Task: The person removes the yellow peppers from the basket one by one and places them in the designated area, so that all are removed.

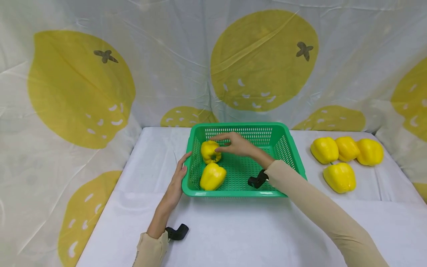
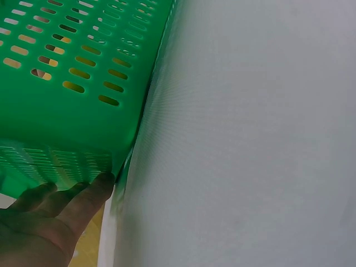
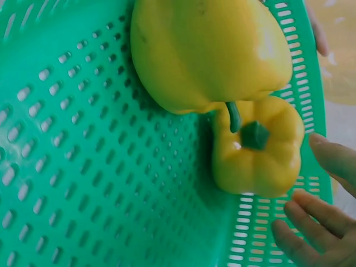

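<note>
A green plastic basket [image 1: 233, 193] with slotted walls stands on the white-covered table. Inside, along its left wall, lie two yellow bell peppers: a nearer one [image 1: 212, 177] and a farther one [image 1: 210, 151]. My right hand [image 1: 233, 144] reaches over the basket to the farther pepper, its thumb and fingers spread apart beside it. In the right wrist view a small gap shows between the fingertips [image 3: 300, 196] and the farther pepper [image 3: 261, 161], whose green stem faces the camera. Against the basket's left side, from outside, rests my left hand [image 1: 174, 187] with fairly straight fingers.
Several more yellow bell peppers [image 1: 339, 177] sit in a group on the table to the right of the basket. Behind the table hangs a pale cloth [image 1: 173, 66] printed with large yellow fruit. Each wrist wears a black camera mount [image 1: 178, 232].
</note>
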The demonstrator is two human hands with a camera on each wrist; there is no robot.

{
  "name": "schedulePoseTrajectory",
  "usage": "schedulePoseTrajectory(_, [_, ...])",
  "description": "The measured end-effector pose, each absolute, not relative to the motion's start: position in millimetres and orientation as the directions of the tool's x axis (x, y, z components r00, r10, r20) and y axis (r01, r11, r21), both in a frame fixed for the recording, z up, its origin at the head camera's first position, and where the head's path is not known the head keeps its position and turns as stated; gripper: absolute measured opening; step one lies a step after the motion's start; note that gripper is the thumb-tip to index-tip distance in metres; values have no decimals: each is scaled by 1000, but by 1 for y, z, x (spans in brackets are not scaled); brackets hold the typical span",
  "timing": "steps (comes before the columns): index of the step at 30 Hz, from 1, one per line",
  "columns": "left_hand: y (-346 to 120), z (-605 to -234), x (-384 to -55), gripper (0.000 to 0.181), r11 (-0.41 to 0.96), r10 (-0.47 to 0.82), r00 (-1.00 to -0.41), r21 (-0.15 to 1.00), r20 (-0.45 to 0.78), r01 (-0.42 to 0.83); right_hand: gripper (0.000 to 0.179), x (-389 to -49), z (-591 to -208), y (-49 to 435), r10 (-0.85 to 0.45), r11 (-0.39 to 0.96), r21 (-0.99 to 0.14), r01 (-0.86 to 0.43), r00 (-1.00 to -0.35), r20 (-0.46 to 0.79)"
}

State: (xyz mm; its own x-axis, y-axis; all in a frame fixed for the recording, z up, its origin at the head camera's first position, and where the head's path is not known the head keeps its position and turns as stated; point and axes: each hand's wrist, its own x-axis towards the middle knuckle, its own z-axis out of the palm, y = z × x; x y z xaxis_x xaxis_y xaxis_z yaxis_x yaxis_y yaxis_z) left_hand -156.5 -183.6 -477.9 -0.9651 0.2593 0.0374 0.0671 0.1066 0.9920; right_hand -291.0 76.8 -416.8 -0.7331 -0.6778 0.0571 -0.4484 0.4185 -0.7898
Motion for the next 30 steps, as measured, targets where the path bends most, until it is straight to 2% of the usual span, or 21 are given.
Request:
schedulePoseTrajectory(7, [-183,-478,-157,49,111,262,-964,992,36,67,46,-291,-423,76,-683,419,-764,-491,-725,91])
schedulePoseTrajectory(14, [-184,-479,-157,48,108,261,-965,992,29,59,45,-295,-432,75,-688,430,-775,-463,-724,51])
schedulePoseTrajectory(30, [-184,-479,-157,49,102,263,-964,993,33,62,41,-298,-437,72,-695,409,-796,-446,-717,45])
